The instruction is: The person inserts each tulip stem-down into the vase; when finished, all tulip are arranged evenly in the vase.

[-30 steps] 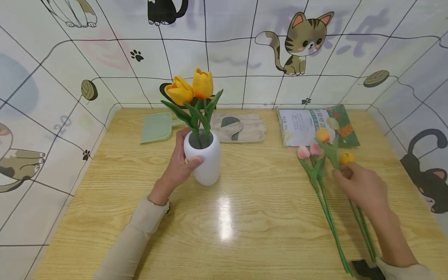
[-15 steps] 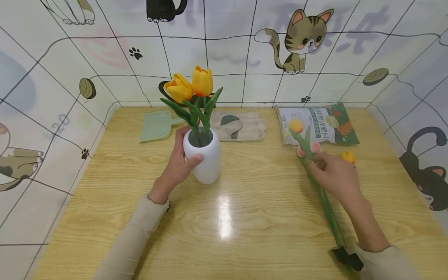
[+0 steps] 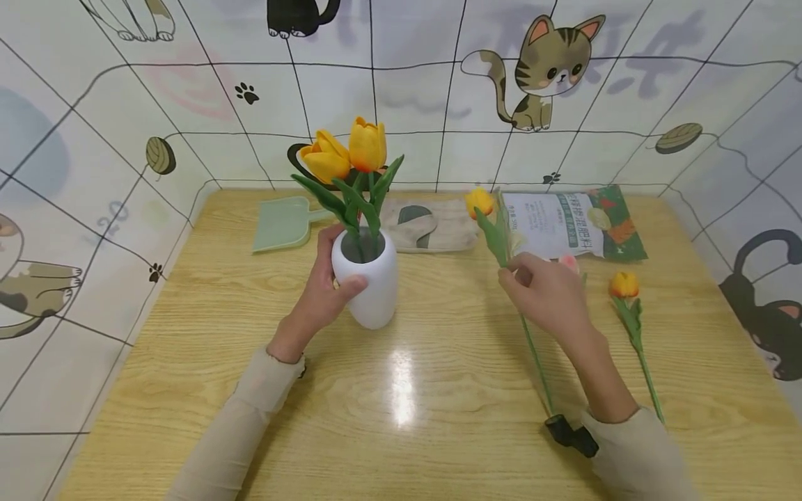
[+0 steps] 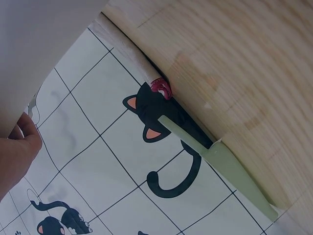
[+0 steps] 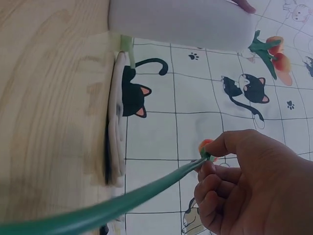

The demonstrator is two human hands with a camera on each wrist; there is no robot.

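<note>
My left hand (image 3: 321, 292) grips the white vase (image 3: 374, 292) by its side, thumb across the front. Two yellow tulips (image 3: 367, 145) with green leaves stand in it. Right of the vase, my right hand (image 3: 551, 296) pinches the stem of another yellow tulip (image 3: 480, 203), its bloom pointing away from me. In the right wrist view, the green stem (image 5: 112, 205) runs from thumb and fingers toward the camera. A pink tulip (image 3: 569, 263) shows partly behind the right hand. One more yellow-orange tulip (image 3: 624, 285) lies on the table further right.
A pale green dustpan-like scoop (image 3: 282, 224) and folded gloves (image 3: 429, 224) lie along the back of the wooden table (image 3: 451, 417). A printed packet (image 3: 570, 224) is at the back right. Cat-patterned cloth (image 3: 413, 90) stands behind and at both sides.
My right hand has carried the pinched tulip leftward, past the pink tulips, toward the vase. The other yellow-orange tulip stays on the table. My left hand keeps its hold on the vase.
</note>
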